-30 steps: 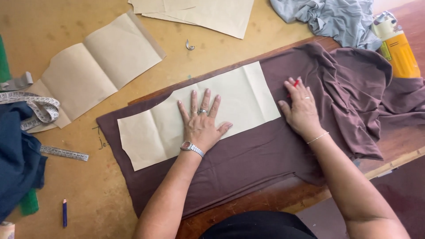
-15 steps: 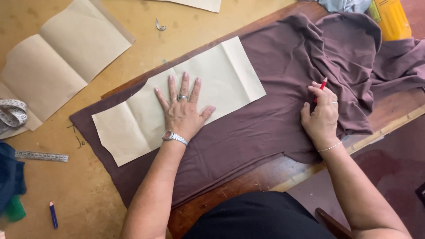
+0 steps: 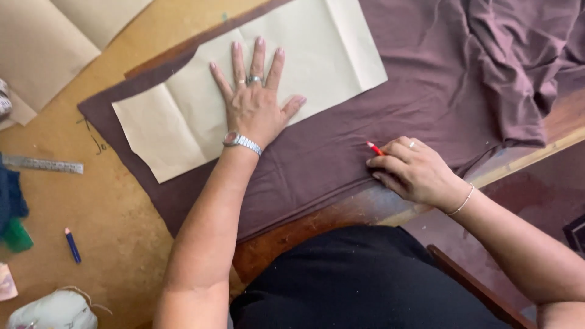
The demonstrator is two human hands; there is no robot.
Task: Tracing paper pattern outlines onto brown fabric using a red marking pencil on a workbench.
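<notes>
A maroon fabric lies spread across the wooden table. On it rests a creased tan paper pattern piece. My left hand presses flat on that paper, fingers spread, with a ring and a silver wristwatch. My right hand rests on the fabric near the table's front edge, fingers curled around a small red marking pencil whose tip sticks out to the left. A thin bracelet circles the right wrist.
More tan pattern paper lies at the top left. A metal ruler, a blue pencil, dark blue cloth and a pale bundle sit at the left. Bunched maroon fabric piles at the top right.
The view has moved closer and shifted right. My right hand slid from the bunched fabric down and left to the front edge, now holding the red pencil. My left hand stayed on the paper.
</notes>
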